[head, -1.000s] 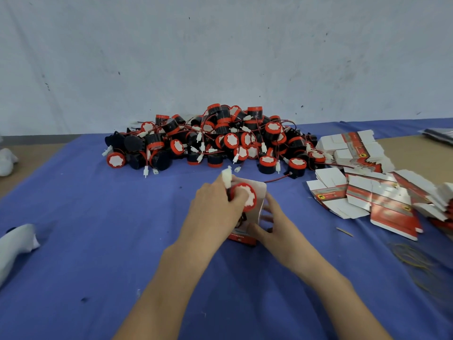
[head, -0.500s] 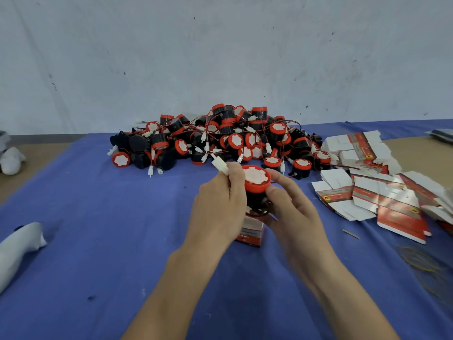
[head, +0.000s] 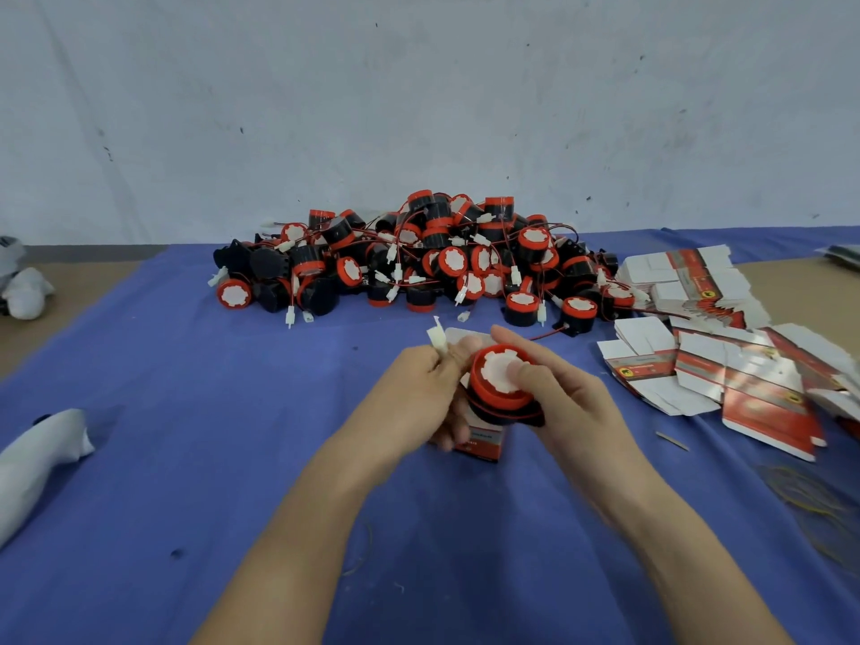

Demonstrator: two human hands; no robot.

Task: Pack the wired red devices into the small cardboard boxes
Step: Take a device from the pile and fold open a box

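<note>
Your left hand point(head: 414, 398) pinches the white plug point(head: 437, 339) while your right hand point(head: 563, 405) grips the red device point(head: 495, 381) above the small box point(head: 484, 445).

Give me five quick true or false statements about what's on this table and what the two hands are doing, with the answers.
1. The right hand grips a round red-capped wired device. True.
2. The left hand holds nothing. False: it pinches a white plastic connector.
3. The pile of red-and-black devices lies at the table's near edge. False: it lies at the far side, by the wall.
4. The flattened red-and-white cardboard boxes lie to the right of that pile. True.
5. The table cover is green. False: it is a blue cloth.
</note>
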